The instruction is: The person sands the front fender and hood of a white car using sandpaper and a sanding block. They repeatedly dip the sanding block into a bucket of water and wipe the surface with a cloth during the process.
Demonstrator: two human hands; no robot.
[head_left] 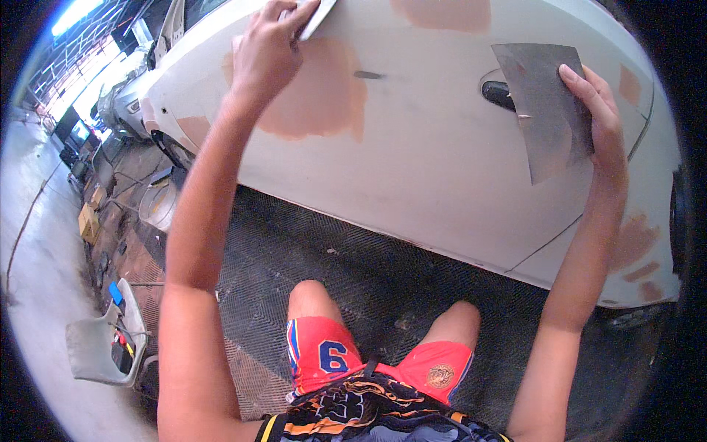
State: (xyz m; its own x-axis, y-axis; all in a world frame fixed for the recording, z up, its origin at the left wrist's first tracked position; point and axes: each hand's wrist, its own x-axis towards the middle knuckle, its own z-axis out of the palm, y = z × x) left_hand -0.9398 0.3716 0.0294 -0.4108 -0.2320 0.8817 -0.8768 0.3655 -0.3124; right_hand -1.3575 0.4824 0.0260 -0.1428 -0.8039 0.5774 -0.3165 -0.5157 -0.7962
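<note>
Left hand: ours [266,48], raised at the top edge, gripping a pale flat tool [319,20] near the white car side [412,162].
Right hand: ours [605,118], thumb over the edge of a dark grey sheet [545,129], which partly covers a black door handle [496,93] from our view.
Patches: tan filler [317,96], smooth-edged, on the car side.
Floor: dark ribbed matting [294,236] beneath our knees.
Left side: we see a whitish bucket [155,208] and a pale chair [90,350] bearing tools [122,348].

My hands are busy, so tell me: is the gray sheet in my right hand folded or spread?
Spread: the gray sheet shows one broad face, reaching well past the right hand toward the left.
</note>
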